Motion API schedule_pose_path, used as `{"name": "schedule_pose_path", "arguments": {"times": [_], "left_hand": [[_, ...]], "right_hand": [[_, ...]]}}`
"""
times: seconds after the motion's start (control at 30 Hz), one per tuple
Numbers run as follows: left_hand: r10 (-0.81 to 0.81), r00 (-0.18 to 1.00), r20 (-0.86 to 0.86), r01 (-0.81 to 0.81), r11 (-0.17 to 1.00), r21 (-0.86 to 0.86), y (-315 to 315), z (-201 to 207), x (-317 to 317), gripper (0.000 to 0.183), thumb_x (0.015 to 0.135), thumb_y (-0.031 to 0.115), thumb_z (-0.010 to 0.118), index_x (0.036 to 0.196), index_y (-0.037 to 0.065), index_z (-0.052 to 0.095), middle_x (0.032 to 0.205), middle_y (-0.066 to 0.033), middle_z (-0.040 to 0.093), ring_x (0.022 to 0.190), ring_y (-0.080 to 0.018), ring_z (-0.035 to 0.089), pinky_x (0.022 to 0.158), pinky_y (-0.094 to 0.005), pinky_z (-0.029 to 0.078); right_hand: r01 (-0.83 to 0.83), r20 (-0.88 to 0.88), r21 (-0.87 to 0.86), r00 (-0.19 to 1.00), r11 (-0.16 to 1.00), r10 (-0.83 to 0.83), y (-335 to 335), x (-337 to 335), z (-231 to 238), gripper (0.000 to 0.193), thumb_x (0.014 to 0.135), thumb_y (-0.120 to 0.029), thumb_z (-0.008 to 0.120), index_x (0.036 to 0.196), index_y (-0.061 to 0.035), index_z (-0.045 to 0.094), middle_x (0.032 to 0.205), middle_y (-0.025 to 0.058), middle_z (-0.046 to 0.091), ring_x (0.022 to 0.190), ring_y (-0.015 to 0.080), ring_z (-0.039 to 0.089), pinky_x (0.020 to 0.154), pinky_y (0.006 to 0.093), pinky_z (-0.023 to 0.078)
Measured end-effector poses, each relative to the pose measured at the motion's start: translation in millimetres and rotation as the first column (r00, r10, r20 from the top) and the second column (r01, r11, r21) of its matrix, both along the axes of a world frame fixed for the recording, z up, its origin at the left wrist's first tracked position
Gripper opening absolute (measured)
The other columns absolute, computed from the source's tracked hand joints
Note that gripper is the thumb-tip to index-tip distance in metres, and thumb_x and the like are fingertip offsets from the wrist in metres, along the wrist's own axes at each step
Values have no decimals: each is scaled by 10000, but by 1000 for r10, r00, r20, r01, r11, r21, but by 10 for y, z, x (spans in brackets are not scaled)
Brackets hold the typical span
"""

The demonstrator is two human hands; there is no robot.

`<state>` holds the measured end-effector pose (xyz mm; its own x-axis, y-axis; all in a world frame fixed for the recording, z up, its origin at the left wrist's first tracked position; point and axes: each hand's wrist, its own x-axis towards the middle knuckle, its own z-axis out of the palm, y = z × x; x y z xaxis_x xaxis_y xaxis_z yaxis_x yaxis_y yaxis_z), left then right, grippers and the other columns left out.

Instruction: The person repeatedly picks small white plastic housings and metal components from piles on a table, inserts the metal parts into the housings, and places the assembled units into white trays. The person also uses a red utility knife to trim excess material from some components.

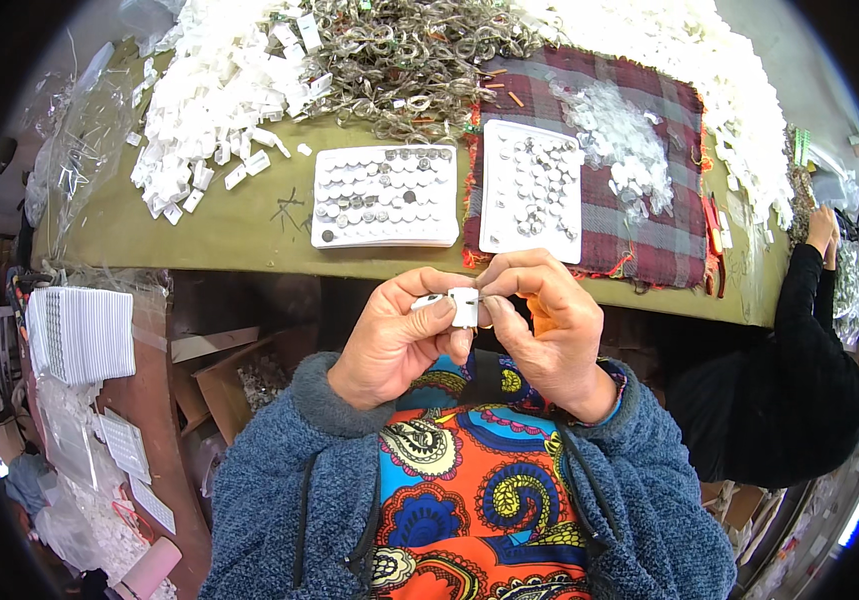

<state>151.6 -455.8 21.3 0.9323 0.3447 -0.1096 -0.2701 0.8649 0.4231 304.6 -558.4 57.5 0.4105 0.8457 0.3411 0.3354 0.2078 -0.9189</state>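
Left hand [392, 340]: raised in front of the chest, below the near table edge; thumb and forefinger pressed together on the left side of a small white block [464, 307].
Right hand [539, 325]: opposite the left, fingers curled; thumb and forefinger pinch a thin metal piece [485, 297] at the block's right edge.
Small white block: held between the two hands, clear of the table, touching the fingertips of both; only its front face shows.
Thin metal piece: touches the block's right side; whether it sits inside the block or merely against it cannot be told.
Orange item [539, 312]: partly visible behind the right fingers; kind not determinable.
Table [239, 225]: olive cover; a white tray [386, 195] of small round parts lies straight ahead of the hands.
Second white tray [532, 190]: just right of the first, resting on a plaid cloth [649, 225]; a heap of clear parts [621, 145] lies beside it on the cloth.
Far side: a pile of white blocks [211, 100] at left, a tangle of metal rings [404, 55] at centre; individual pieces too small to make out.
Other person [799, 370]: dark sleeve at right, hand at the table's end; largely cut off by the frame rim.
Stack of white sheets [84, 335]: lower left, beside the table; bent by the lens.
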Motion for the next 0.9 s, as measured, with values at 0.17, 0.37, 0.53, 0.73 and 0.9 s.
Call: {"name": "schedule_pose_path", "arguments": {"times": [0.17, 0.37, 0.53, 0.73, 0.9], "left_hand": [[6, 1000, -3, -6, 1000, 6, -8, -1, 26, 267, 987, 99, 597, 1228, -16, 600, 1055, -177, 693, 790, -175, 685, 696, -305, 606], [-11, 1000, -22, 11, 1000, 10, -19, 38, 69, 273, 986, 102, 599, 1233, -14, 598, 1054, -177, 692, 792, -180, 687, 700, -310, 610], [-7, 1000, -27, 6, 1000, -6, -41, 47, 98, 266, 983, 98, 603, 1224, -14, 603, 1026, -158, 693, 789, -176, 688, 695, -308, 607], [25, 995, -93, -23, 999, 26, -71, 98, 40, 237, 978, 86, 613, 1191, -19, 615, 956, -116, 698, 756, -167, 688, 677, -303, 591], [122, 973, -194, -102, 989, 111, -57, 199, -90, 196, 965, 62, 632, 1138, -28, 624, 889, -95, 691, 732, -152, 686, 659, -290, 582]], "right_hand": [[-3, -79, -29, 997, 1000, 1, -6, 17, -16, 87, 832, 35, 686, 912, 12, 662, 953, 109, 662, 874, 196, 652, 768, 305, 523], [-27, -343, -8, 939, 1000, 23, -32, 48, -16, 73, 833, 42, 678, 899, 17, 657, 967, 105, 653, 878, 190, 647, 774, 304, 519], [-22, -93, -2, 995, 1000, 21, -37, 97, -15, 90, 825, 45, 674, 905, 7, 655, 956, 107, 658, 872, 203, 654, 769, 302, 520], [-9, 233, -17, 972, 1000, 13, -73, 75, 82, 118, 800, 61, 682, 891, 1, 636, 942, 132, 654, 839, 263, 665, 734, 327, 532], [-10, 369, 2, 929, 1000, 9, 75, -131, 220, 130, 777, 74, 695, 879, 10, 645, 933, 141, 658, 817, 251, 668, 729, 325, 536]]}}
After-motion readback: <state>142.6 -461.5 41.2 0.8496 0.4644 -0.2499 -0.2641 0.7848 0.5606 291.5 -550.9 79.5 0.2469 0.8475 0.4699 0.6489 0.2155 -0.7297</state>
